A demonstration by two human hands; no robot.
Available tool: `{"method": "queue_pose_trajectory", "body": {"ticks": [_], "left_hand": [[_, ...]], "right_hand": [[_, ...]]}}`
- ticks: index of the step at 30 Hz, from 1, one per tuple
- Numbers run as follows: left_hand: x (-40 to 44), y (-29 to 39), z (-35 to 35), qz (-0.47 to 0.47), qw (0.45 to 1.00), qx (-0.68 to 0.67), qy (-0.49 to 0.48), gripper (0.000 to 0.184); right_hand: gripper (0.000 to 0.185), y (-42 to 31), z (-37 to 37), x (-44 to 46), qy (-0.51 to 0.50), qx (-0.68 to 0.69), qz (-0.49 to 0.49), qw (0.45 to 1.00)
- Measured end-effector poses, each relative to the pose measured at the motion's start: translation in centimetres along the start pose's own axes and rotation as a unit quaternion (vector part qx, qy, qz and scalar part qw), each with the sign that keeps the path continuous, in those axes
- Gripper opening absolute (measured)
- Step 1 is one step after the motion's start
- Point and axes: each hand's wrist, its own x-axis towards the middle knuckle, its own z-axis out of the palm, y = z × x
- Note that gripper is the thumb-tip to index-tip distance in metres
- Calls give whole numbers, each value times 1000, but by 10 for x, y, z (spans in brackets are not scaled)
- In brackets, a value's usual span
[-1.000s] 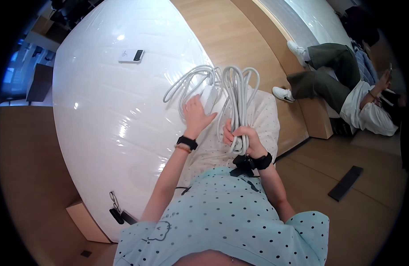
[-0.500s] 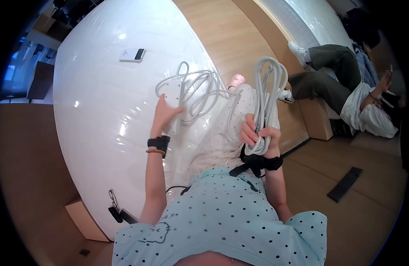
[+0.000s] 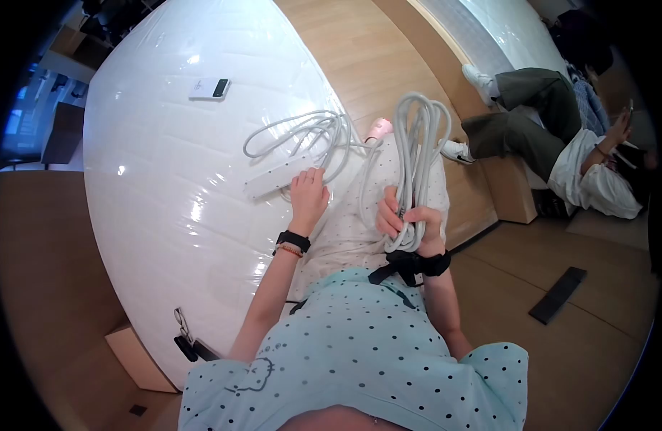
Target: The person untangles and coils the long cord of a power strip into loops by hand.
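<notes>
My right hand [image 3: 411, 221] is closed around the lower end of a coiled grey cable [image 3: 422, 136], whose long loops stand up above my fist over my lap. My left hand [image 3: 309, 192] has its fingers curled over the near end of a white power strip [image 3: 273, 178] lying slanted on the plastic-covered mattress. The fingertips cover that end of the strip, and the thumb is hidden. Behind the strip lie looser loops of the cable [image 3: 302, 128], running right towards my knee.
On the mattress [image 3: 158, 165] sits a white box with a dark panel [image 3: 210, 89]. Glasses [image 3: 182, 323] and a dark object [image 3: 186, 349] lie near its left edge. A pink item [image 3: 379, 129] is beyond my knee. Another person [image 3: 539, 136] sits at right; a dark strip [image 3: 558, 295] lies on the floor.
The power strip has turned from pointing away from me to slanting sideways. My left hand has moved right, onto its near end. My right hand still holds the coil, shifted slightly left.
</notes>
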Motion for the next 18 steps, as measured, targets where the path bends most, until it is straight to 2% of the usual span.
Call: {"method": "queue_pose_trajectory", "body": {"ticks": [4,7,11,13,16,18], "left_hand": [[1,3,21,23,983,123,137,45],[-1,-2,27,-25,981,96,166,39],[-2,-20,13,-47,997,10,59,31],[0,-25,7,-62,997,-38,16,29],[-5,-22,5,-40,997,-37,53,28],[-6,-16,8,-57,997,-18,58,27]], "right_hand": [[22,5,-4,-1,-9,-8,4,1000],[24,6,2,0,20,-44,17,999],[25,9,3,4,45,-57,35,997],[24,11,-5,6,21,-25,31,999],[24,10,-7,6,11,-19,23,999],[24,10,-7,5,14,-18,22,999]]}}
